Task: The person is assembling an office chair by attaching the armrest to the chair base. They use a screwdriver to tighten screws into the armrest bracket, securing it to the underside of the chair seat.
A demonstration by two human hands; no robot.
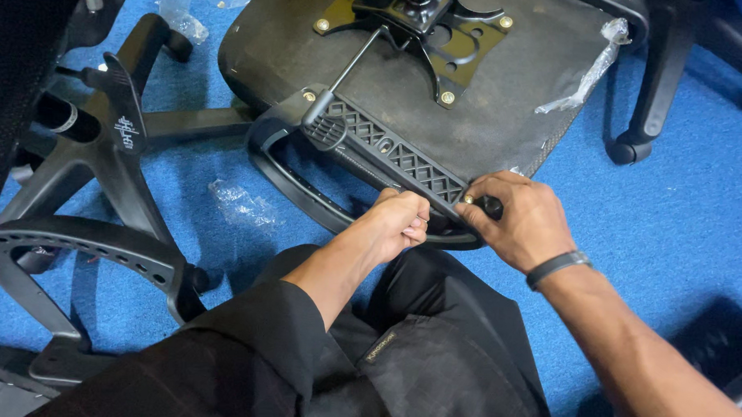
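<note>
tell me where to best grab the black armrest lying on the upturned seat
Probably the armrest is best gripped at its curved loop, coming from the left over the blue floor. The loop hangs clear of the seat, so fingers can wrap it; both hands already crowd the near end.

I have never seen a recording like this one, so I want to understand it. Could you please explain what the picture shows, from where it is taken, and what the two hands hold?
The one picture comes from a camera worn on a person's head, looking down at their own hands and lap. No machine is here, only bare hands. On the blue carpet lies an upturned office chair seat with a metal plate bolted under it. The left hand closes on the black armrest bracket at the seat's edge. The right hand grips a small dark tool at a bolt there. A chair base lies to the left.
</note>
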